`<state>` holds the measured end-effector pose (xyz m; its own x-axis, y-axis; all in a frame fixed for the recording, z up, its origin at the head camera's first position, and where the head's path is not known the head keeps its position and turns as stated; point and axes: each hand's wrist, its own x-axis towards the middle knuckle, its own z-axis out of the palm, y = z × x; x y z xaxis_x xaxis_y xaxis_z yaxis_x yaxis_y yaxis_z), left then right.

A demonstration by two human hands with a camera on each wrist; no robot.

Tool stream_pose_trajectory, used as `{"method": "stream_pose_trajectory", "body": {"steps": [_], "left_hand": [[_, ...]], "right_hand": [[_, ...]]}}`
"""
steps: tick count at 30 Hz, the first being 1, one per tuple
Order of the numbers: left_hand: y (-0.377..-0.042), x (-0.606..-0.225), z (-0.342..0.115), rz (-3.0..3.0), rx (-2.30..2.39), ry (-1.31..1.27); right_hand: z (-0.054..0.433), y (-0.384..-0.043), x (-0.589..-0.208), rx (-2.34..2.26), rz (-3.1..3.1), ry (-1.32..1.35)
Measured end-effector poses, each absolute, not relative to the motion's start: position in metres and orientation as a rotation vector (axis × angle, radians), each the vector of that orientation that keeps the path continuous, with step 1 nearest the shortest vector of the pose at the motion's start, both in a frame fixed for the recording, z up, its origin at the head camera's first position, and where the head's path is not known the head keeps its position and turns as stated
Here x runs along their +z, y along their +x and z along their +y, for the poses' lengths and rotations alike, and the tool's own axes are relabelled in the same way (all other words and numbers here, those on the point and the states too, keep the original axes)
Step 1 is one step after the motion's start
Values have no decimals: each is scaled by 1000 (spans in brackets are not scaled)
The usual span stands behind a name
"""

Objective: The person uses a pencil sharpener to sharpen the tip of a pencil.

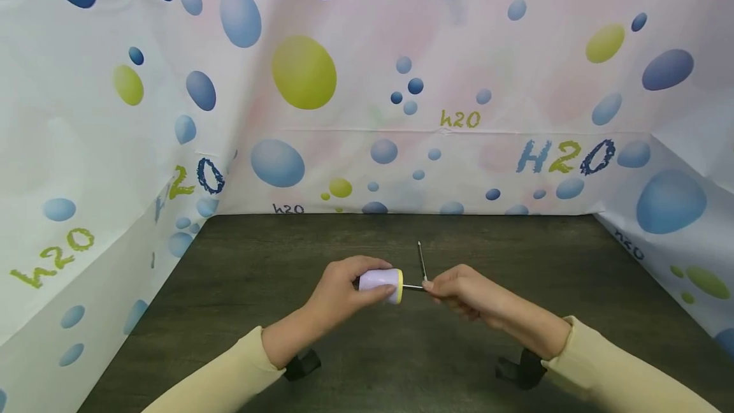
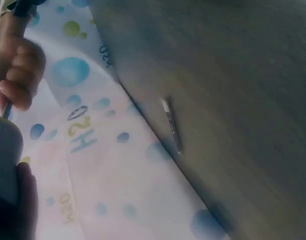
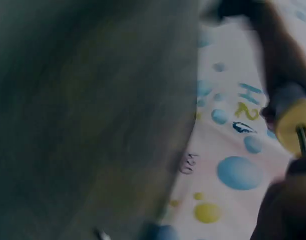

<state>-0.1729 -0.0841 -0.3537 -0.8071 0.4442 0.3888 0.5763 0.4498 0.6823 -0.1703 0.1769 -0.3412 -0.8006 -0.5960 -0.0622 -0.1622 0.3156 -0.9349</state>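
My left hand grips a lavender cylinder with a yellow end, held sideways above the table. A thin metallic rod reaches from the yellow end to my right hand, whose thumb and fingers pinch it. In the right wrist view the yellow end face shows, with the rod at it. The left wrist view has the cylinder at its left edge. Inside the cylinder, the rod's end is hidden. Beyond the right fingertips lies a second slim, pen-like rod on the table.
The dark wood-look table extends under both hands. A white sheet printed with bubbles and "H2O" stands along its back and both sides. Dark straps sit at both wrists, below the pale yellow sleeves.
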Motion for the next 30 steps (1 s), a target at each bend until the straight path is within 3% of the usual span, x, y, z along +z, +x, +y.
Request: {"method": "stream_pose_trajectory", "body": {"steps": [3, 7, 10, 15, 18, 22, 26, 30], "left_hand": [[-173, -355, -85, -2397, -1133, -1020], [-176, -351, -85, -2511, -1295, -915], [-182, -345, -86, -2672, -1518, -725], [-190, -341, -91, -2794, -2070, -495], [-191, -338, -92, -2788, -2398, -432], [-187, -338, -90, -2801, -2609, -400], [-182, -340, -86, -2831, -2565, -374], [-178, -344, -82, -2794, -2278, -428]], "right_hand": [[179, -174, -337, -1507, 1974, -410], [180, -173, -339, -1422, 2308, -652], [179, -169, -343, -1209, 2783, -1059], [178, -168, -343, -561, 3399, -1973], [177, -171, -340, -279, 3421, -2421], [173, -175, -340, -94, 3336, -2804], [171, -176, -346, -186, 3332, -2821], [172, -175, -355, -585, 3375, -2379]]}}
